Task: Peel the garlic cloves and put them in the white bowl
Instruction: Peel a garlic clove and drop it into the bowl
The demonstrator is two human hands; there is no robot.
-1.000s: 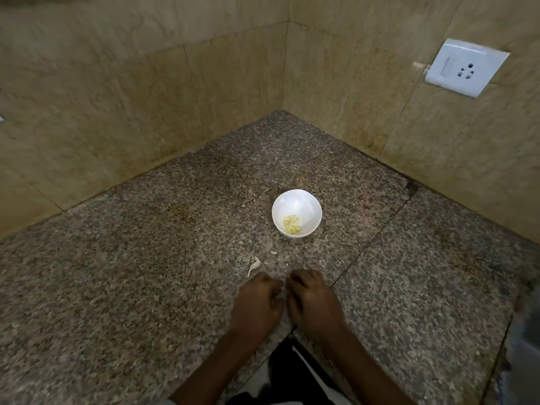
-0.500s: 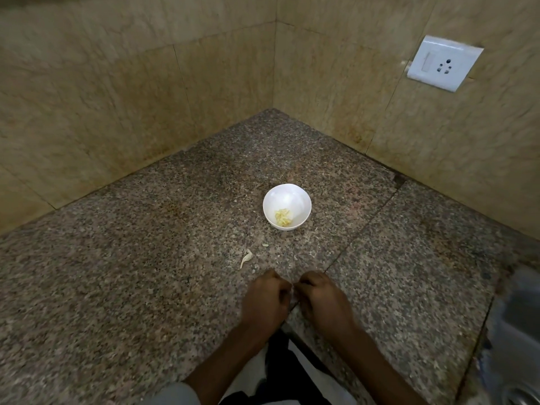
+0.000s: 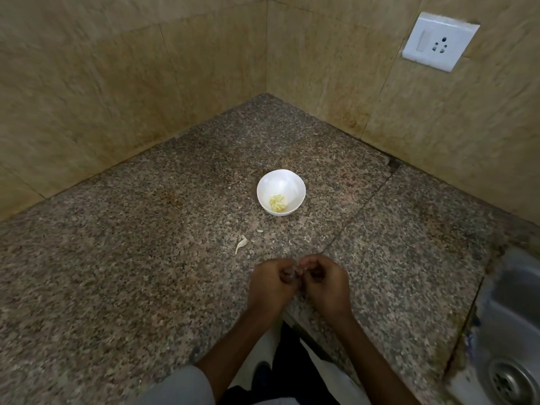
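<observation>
Our left hand (image 3: 271,283) and right hand (image 3: 325,283) have lifted a bit near the worktop's (image 3: 140,258) front edge, curled fingers (image 3: 285,276) now pinching a tiny garlic clove (image 3: 295,269) between them, so peeling goes on, white bowl (image 3: 282,181) waiting behind.

Both hands are raised just above the near edge of the counter (image 3: 146,258), knuckles up and fingers curled. The left hand (image 3: 271,283) and right hand (image 3: 324,283) meet at the fingertips, where they pinch a small pale piece (image 3: 293,270), too blurred to identify. The white bowl (image 3: 281,182) stands upright on the counter beyond the hands and holds peeled garlic cloves (image 3: 277,203) at its bottom. A peel scrap (image 3: 241,244) lies on the counter between bowl and hands, to the left. A steel sink (image 3: 508,331) occupies the near right. A white wall socket (image 3: 440,41) is mounted far right on the tiled wall (image 3: 87,97)
</observation>
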